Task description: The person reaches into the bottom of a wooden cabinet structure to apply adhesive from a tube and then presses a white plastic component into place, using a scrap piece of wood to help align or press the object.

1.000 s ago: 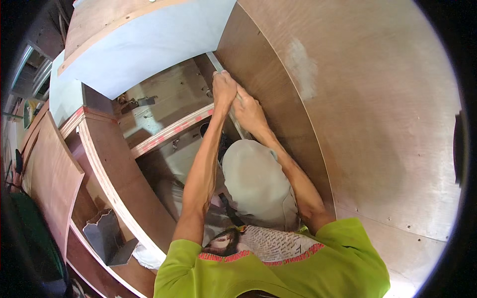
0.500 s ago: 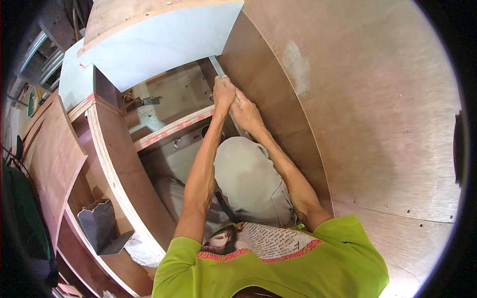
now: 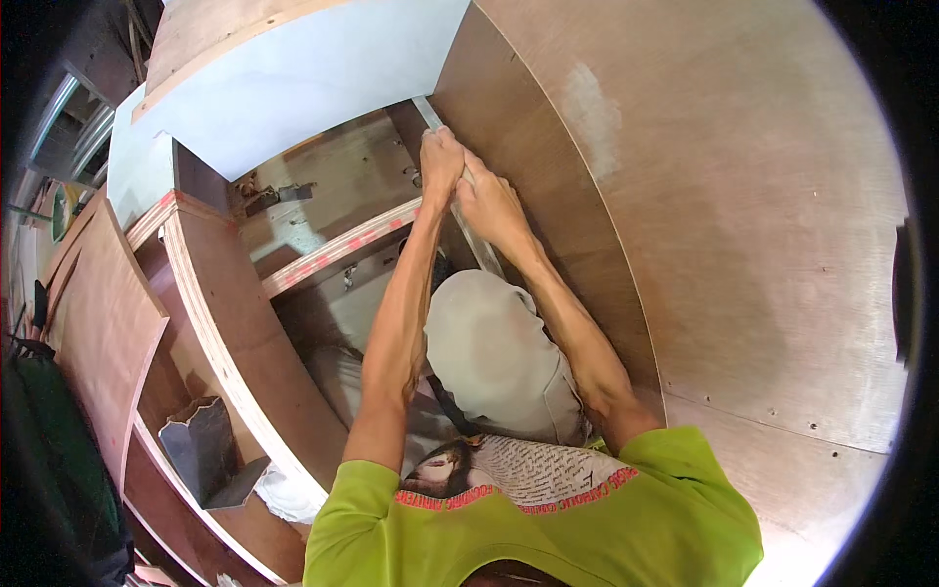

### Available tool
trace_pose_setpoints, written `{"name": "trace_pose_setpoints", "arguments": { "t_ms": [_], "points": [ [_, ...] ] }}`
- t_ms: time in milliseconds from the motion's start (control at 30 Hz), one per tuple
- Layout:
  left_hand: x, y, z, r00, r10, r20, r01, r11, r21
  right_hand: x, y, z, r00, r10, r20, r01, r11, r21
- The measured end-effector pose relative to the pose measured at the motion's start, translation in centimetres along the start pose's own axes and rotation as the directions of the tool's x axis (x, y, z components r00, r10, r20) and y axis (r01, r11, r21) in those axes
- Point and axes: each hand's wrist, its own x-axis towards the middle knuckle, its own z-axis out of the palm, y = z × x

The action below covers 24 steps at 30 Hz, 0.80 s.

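Observation:
Both my hands are together over a pale, narrow edge strip (image 3: 480, 247) that runs along the cabinet's right side panel (image 3: 559, 210). My left hand (image 3: 442, 162) is closed in front, its fingers curled down at the strip. Just behind it and to the right, my right hand (image 3: 491, 205) is closed too, its fingertips against the left hand. Whatever they grip is hidden beneath the fingers. A plywood crosspiece (image 3: 344, 250) with red marks on its edge meets the strip beside my left wrist. My bent knee (image 3: 497, 342) in light trousers is between my forearms.
A white-faced panel (image 3: 323, 88) spans the far side. On the left stands an upright plywood divider (image 3: 249, 333), with a loose curved plywood sheet (image 3: 103, 323) beyond it. Torn dark sheet pieces (image 3: 199, 450) lie in a left compartment. A large plywood surface (image 3: 743, 245) fills the right.
My two hands have moved a little farther away along the strip, still together. More of the strip shows between them and my knee.

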Motion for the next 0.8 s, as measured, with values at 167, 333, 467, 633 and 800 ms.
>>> {"name": "trace_pose_setpoints", "arguments": {
  "t_ms": [167,333,467,633,800],
  "points": [
    [-1.3,1.3,-0.6,0.996,-0.086,-0.006,0.085,0.993,-0.077,-0.1,-0.4,-0.9,0.998,-0.054,0.018,0.054,0.998,-0.020],
    [1.5,0.7,-0.3,0.997,-0.054,0.047,0.050,0.996,0.079,1.8,1.5,0.9,0.997,-0.071,-0.029,0.074,0.992,0.099],
    [-0.1,1.0,-0.6,0.997,-0.062,0.044,0.061,0.998,0.035,0.9,2.0,0.9,0.998,-0.064,0.008,0.063,0.990,0.128],
    [-0.5,0.4,-0.1,0.998,-0.062,0.024,0.061,0.996,0.062,0.2,1.9,0.7,0.996,-0.091,-0.008,0.091,0.990,0.111],
    [-1.1,0.7,-0.2,0.998,-0.060,0.006,0.059,0.993,0.107,-1.1,1.2,0.9,0.994,0.097,0.057,-0.103,0.989,0.105]
  ]
}}
